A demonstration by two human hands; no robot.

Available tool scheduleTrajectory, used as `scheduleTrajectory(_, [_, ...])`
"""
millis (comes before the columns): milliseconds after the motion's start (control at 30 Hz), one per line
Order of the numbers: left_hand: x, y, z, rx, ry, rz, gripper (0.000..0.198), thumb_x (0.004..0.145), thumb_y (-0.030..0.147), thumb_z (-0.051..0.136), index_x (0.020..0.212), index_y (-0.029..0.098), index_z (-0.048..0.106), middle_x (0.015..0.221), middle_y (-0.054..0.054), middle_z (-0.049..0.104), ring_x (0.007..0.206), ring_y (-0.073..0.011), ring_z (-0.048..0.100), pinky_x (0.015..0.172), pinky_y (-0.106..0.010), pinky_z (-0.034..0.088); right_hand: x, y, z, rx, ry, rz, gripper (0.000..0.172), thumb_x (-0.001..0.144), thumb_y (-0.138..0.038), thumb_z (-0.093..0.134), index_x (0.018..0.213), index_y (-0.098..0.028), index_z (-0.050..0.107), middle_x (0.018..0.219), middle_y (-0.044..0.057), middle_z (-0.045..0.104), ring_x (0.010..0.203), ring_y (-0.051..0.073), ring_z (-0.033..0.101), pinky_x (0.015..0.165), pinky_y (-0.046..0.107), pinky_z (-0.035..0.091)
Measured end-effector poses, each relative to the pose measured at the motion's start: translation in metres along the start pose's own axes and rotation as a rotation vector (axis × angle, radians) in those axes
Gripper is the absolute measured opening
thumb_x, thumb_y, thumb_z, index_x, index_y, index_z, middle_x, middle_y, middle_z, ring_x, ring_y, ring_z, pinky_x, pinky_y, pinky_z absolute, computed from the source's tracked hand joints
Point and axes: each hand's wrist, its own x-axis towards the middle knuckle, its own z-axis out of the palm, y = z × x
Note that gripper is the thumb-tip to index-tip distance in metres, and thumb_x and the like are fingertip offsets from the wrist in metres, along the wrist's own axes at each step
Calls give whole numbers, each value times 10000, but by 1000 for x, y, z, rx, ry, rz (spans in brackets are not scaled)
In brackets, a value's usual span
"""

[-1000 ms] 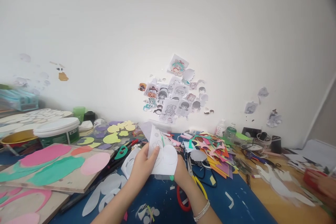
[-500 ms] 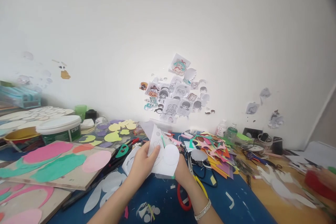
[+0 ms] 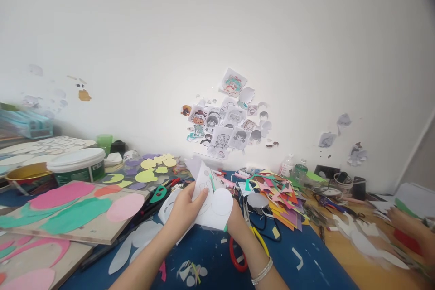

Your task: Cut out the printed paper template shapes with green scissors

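Observation:
Both my hands hold a white sheet of paper (image 3: pixel 214 201) with pencil outlines and a round cut edge, raised a little above the blue table mat (image 3: pixel 210 253). My left hand (image 3: pixel 183 213) grips its left side with the thumb on top. My right hand (image 3: pixel 236 224), a bracelet on its wrist, sits behind the sheet's lower right corner; its fingers are hidden. A green pen-like stick (image 3: pixel 212 183) shows against the paper. Red-and-yellow-handled scissors (image 3: pixel 244 249) lie on the mat right by my right wrist.
A wooden board (image 3: pixel 84 231) with pink and green foam shapes lies at left, behind it a white-lidded tub (image 3: pixel 76 165). A heap of coloured paper scraps (image 3: pixel 275 195) sits right of centre. Another person's hand (image 3: pixel 409 229) works at the far right. Printed cartoon pictures (image 3: pixel 227 127) are stuck to the wall.
The view has shifted slightly. My hands keep the same hold on the sheet. The other person's hand at the far right has moved up and left over the white cutouts.

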Motion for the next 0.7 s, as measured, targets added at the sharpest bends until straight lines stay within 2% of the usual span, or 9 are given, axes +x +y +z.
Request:
scheduleTrajectory(233, [0,1,-1,-15,-7,-4,405,723,459,482,949,141,588,958,-93,666,828,-266,606,616,-291,464,10,10,0,68,-50,35,253,741,-333,576,862,-128,660,698,68,662,640,181,578,644,307,486])
scheduleTrajectory(533, [1,2,-4,78,-35,-2,349,726,451,467,821,143,600,804,-66,672,722,-239,603,570,-271,432,11,16,-6,-9,-128,63,243,684,-319,614,781,-105,671,669,60,648,614,161,534,559,257,453])
scheduleTrajectory(700, [2,1,-5,56,-51,-9,355,714,450,473,833,143,605,744,-58,667,683,-234,601,545,-269,427,13,13,-8,-65,-131,69,209,678,-296,613,727,-103,676,636,46,633,596,155,508,539,248,434])
